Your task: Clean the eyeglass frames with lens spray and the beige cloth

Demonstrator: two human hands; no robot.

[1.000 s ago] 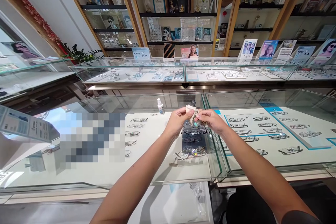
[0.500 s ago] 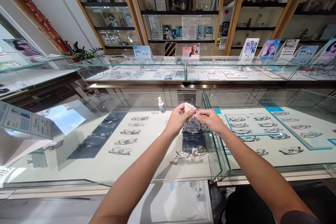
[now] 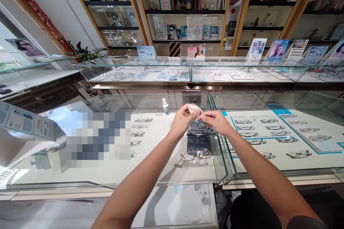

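Spectacles (image 3: 197, 103) sit between both hands above the glass counter (image 3: 80, 175): the left hand (image 3: 181, 123) pinches a pale cloth (image 3: 192, 108) against them, while the right hand (image 3: 217, 123) has fingertips closed on what looks like the dark frame. A loosened pinch could drop them onto the glass; uneven twisting could bend a temple. A wide sweep might tip the white bottle (image 3: 166, 107). Cloth and fingers hide the lenses, and dark rims blend with the displayed frames (image 3: 200, 133) below

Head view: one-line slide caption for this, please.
Both hands hold a pale cloth and a thin dark frame above glass display cases of eyeglasses, a white bottle standing to the left.
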